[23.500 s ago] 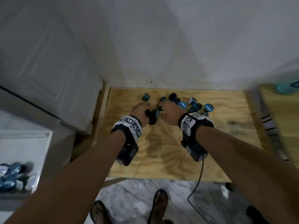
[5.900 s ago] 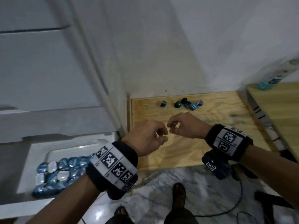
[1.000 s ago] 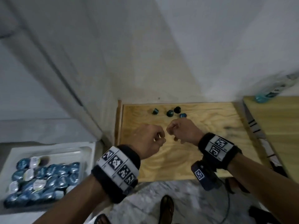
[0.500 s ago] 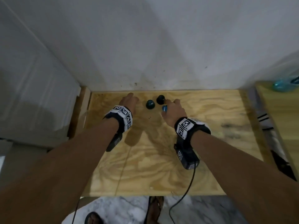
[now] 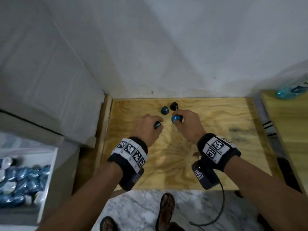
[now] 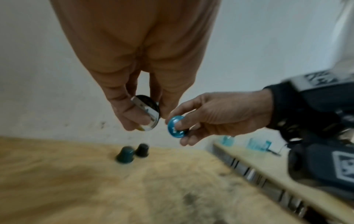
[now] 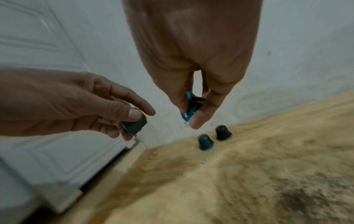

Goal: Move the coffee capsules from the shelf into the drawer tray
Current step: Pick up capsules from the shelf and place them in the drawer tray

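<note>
Over the plywood shelf (image 5: 216, 147), my left hand (image 5: 155, 126) pinches a teal capsule (image 5: 157, 125) whose silver foil face (image 6: 147, 115) shows in the left wrist view. My right hand (image 5: 177, 120) pinches a bright blue capsule (image 5: 175, 119), also seen as the blue capsule (image 7: 188, 109) between thumb and fingers. Both are held above the wood, close together. A teal capsule (image 5: 165, 110) and a black capsule (image 5: 174, 106) stand upright on the shelf near the back wall, just beyond my fingers. The white drawer tray (image 5: 50, 189) at lower left holds several blue capsules (image 5: 21, 180).
A white cabinet door (image 5: 50, 97) stands left of the shelf, between it and the drawer. A second wooden surface (image 5: 291, 130) with a blue bottle (image 5: 290, 90) lies at right. Marble floor, sandalled feet and a black cable (image 5: 221, 205) are below the shelf's front edge.
Half a second ago both hands reached onto the shelf at the capsules. Now each pinches one capsule, lifted off the wood and drawn back a little. Two capsules stay on the shelf.
</note>
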`<state>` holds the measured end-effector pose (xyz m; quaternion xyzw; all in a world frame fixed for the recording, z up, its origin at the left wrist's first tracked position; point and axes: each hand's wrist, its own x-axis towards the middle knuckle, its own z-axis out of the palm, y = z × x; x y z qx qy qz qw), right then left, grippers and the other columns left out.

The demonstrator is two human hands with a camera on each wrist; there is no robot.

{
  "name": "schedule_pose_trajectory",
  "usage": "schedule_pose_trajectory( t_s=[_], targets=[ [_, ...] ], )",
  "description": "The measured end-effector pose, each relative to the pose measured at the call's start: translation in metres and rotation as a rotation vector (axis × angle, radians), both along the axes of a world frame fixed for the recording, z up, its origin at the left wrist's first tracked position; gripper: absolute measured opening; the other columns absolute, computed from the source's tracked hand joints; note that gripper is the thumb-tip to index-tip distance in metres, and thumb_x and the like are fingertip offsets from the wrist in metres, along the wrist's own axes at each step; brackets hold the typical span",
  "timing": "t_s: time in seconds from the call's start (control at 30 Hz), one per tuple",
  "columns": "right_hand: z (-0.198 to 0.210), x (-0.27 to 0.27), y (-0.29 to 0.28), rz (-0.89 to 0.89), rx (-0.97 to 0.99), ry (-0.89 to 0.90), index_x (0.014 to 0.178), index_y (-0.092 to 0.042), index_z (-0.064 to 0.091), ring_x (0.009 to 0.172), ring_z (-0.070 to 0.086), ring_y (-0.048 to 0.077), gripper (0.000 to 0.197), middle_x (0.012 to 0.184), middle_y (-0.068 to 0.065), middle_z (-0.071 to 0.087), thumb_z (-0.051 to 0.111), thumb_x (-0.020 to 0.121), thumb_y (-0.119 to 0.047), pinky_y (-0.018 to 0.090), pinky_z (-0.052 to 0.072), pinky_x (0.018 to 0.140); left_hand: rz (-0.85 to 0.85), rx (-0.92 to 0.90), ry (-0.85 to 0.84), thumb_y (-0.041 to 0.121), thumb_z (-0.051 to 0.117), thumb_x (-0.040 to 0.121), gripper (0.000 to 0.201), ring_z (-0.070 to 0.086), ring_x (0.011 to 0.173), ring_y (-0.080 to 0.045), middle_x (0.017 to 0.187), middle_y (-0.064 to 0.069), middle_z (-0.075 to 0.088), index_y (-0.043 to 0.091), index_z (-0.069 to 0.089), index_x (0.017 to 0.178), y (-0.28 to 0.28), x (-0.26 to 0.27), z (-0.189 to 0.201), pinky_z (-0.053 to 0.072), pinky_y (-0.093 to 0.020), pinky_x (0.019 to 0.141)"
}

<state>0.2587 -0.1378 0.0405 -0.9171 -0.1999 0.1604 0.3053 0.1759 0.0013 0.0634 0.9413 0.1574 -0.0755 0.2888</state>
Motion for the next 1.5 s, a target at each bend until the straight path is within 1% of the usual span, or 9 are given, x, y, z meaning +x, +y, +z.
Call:
schedule_pose_trajectory(
  t_s=[0.17, 0.3, 0.43, 0.67, 1.0, 1.17, 1.3, 1.4, 1.5],
  targets=[
    [0.072, -0.074, 0.004, 0.010, 0.184, 0.106, 0.111, -0.014, 0.069, 0.066, 0.068, 0.022, 0.023, 0.104, 0.005, 0.067, 0.061, 0.091, -0.008, 0.031, 0.058, 0.067, 0.020, -0.151, -0.057, 0.028, 0.064, 0.087, 0.031, 0.056, 0.105, -0.020, 0.112, -0.006, 0.057, 0.023, 0.064, 0.118, 0.009, -0.082, 0.081, 0.042, -0.022, 0.084],
    [0.111, -0.141, 0.031, 0.074, 0.227, 0.182, 0.107, -0.020, 0.069, 0.067, 0.072, 0.018, 0.019, 0.102, -0.002, 0.066, 0.062, 0.092, -0.011, 0.033, 0.061, 0.068, -0.056, -0.256, -0.056, 0.022, 0.075, 0.076, 0.047, 0.060, 0.102, -0.019, 0.113, -0.002, 0.054, 0.024, 0.061, 0.121, 0.045, -0.159, 0.122, 0.053, -0.034, 0.092],
    [0.129, -0.211, 0.088, 0.109, 0.226, 0.258, 0.109, -0.018, 0.067, 0.066, 0.073, 0.016, 0.020, 0.103, -0.005, 0.063, 0.063, 0.091, -0.012, 0.030, 0.062, 0.069, -0.146, -0.211, -0.092, 0.011, 0.070, 0.076, 0.043, 0.060, 0.096, -0.013, 0.104, 0.001, 0.056, 0.023, 0.064, 0.117, 0.109, -0.242, 0.138, 0.050, -0.025, 0.088],
    [0.115, -0.304, 0.226, 0.212, 0.195, 0.401, 0.099, -0.012, 0.065, 0.076, 0.072, 0.027, 0.019, 0.099, 0.006, 0.066, 0.070, 0.082, -0.005, 0.041, 0.062, 0.073, -0.130, -0.037, 0.011, 0.026, 0.070, 0.079, 0.023, 0.058, 0.086, -0.014, 0.094, -0.001, 0.062, 0.021, 0.069, 0.102, 0.247, -0.329, 0.129, 0.045, -0.025, 0.078],
    [0.047, -0.295, 0.372, 0.053, -0.011, 0.520, 0.100, -0.006, 0.069, 0.088, 0.073, 0.025, 0.024, 0.099, 0.014, 0.070, 0.073, 0.076, -0.003, 0.041, 0.061, 0.080, -0.031, 0.167, 0.248, 0.029, 0.068, 0.083, 0.024, 0.063, 0.099, -0.021, 0.109, -0.006, 0.069, 0.013, 0.070, 0.101, 0.378, -0.290, 0.057, 0.049, -0.028, 0.085],
    [0.020, -0.278, 0.395, -0.023, -0.090, 0.563, 0.122, 0.004, 0.060, 0.078, 0.062, 0.015, 0.035, 0.119, 0.020, 0.066, 0.061, 0.089, -0.009, 0.015, 0.054, 0.052, -0.013, 0.160, 0.287, 0.026, 0.066, 0.084, 0.029, 0.063, 0.103, -0.024, 0.114, -0.009, 0.065, 0.013, 0.060, 0.110, 0.394, -0.269, 0.028, 0.053, -0.032, 0.088],
    [0.006, -0.271, 0.412, -0.131, -0.228, 0.536, 0.115, -0.001, 0.066, 0.091, 0.068, 0.014, 0.037, 0.113, 0.010, 0.071, 0.074, 0.082, -0.016, 0.026, 0.060, 0.077, -0.126, 0.202, 0.356, 0.021, 0.064, 0.086, 0.035, 0.061, 0.107, -0.032, 0.119, -0.017, 0.060, 0.007, 0.053, 0.115, 0.394, -0.257, 0.014, 0.052, -0.036, 0.089],
    [-0.006, -0.269, 0.419, -0.188, -0.289, 0.511, 0.113, -0.006, 0.066, 0.091, 0.068, 0.014, 0.041, 0.104, 0.002, 0.071, 0.079, 0.078, -0.021, 0.026, 0.059, 0.072, -0.235, 0.259, 0.400, 0.021, 0.062, 0.087, 0.043, 0.056, 0.115, -0.037, 0.126, -0.023, 0.054, 0.003, 0.049, 0.123, 0.393, -0.251, 0.006, 0.048, -0.038, 0.093],
    [-0.015, -0.269, 0.422, -0.212, -0.275, 0.581, 0.114, -0.001, 0.063, 0.098, 0.070, 0.019, 0.043, 0.112, 0.011, 0.071, 0.078, 0.077, -0.017, 0.032, 0.059, 0.086, -0.291, 0.291, 0.431, 0.021, 0.063, 0.087, 0.043, 0.055, 0.116, -0.036, 0.127, -0.022, 0.052, 0.003, 0.049, 0.123, 0.394, -0.248, 0.000, 0.048, -0.037, 0.095]
  ],
)
